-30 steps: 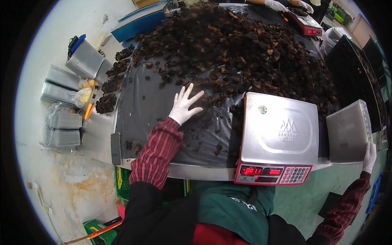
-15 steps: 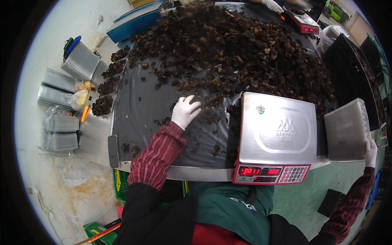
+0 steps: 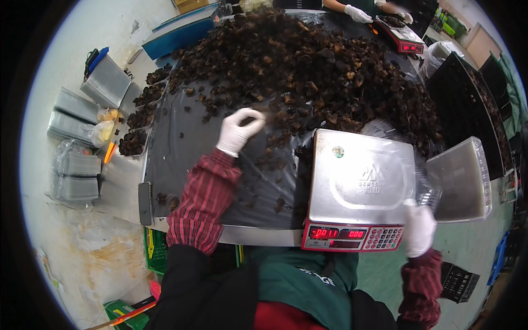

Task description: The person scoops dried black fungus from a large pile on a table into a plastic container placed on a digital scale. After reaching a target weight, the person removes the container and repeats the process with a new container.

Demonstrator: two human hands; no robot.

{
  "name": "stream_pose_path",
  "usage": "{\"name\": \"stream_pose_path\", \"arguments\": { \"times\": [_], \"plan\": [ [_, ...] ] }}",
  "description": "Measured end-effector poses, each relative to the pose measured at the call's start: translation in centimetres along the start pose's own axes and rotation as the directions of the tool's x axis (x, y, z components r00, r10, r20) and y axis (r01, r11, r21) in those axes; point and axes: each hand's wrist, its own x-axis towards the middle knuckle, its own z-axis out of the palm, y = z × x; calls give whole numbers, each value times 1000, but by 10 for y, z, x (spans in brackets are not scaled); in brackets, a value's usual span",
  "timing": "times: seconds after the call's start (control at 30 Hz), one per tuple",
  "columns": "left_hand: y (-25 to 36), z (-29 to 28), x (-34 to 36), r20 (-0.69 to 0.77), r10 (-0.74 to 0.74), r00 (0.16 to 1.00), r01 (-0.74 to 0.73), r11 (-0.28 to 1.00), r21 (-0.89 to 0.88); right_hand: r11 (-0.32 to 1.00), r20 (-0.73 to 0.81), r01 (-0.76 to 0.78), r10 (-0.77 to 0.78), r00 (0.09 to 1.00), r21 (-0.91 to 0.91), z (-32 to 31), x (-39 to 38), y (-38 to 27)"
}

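My left hand (image 3: 240, 130), in a white glove, is closed with curled fingers at the edge of the heap of dark, crinkled dried pieces (image 3: 291, 60); whatever is in its fingertips cannot be made out. My right hand (image 3: 421, 231), blurred, grips a clear plastic container (image 3: 426, 187), smeared by motion, beside the digital scale (image 3: 360, 176). The scale has a steel pan and red keypad front. A stack of clear containers (image 3: 459, 176) stands at the right. Black plastic sheeting (image 3: 198, 143) covers the table under the heap.
Filled clear boxes (image 3: 132, 141), stacked empty containers (image 3: 71, 124) and a phone (image 3: 145, 203) line the left. A blue tray (image 3: 176, 36) lies at the back left. At the back right, a co-worker's gloved hands (image 3: 357, 14) are near another scale (image 3: 404, 38). Black crates (image 3: 462, 115) stand at the right.
My right hand has moved left from the container stack to the scale, bringing a clear container. My left hand has curled from spread fingers and shifted slightly left.
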Motion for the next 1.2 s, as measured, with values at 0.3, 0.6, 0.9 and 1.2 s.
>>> {"name": "stream_pose_path", "arguments": {
  "times": [0.3,0.6,0.9,1.2],
  "plan": [
    [76,163,-47,716,522,463,-829,540,143,933,77,339,-349,934,118,43,23,-59],
    [80,101,-43,498,553,668,-670,738,80,902,-232,201,-118,966,382,20,18,-64],
    [-68,-63,-101,212,-163,964,-111,478,872,852,-555,39,304,774,522,43,2,-50],
    [-125,-38,14,177,20,984,-138,710,690,837,-513,5,330,793,548,42,8,-56]
  ]
}}
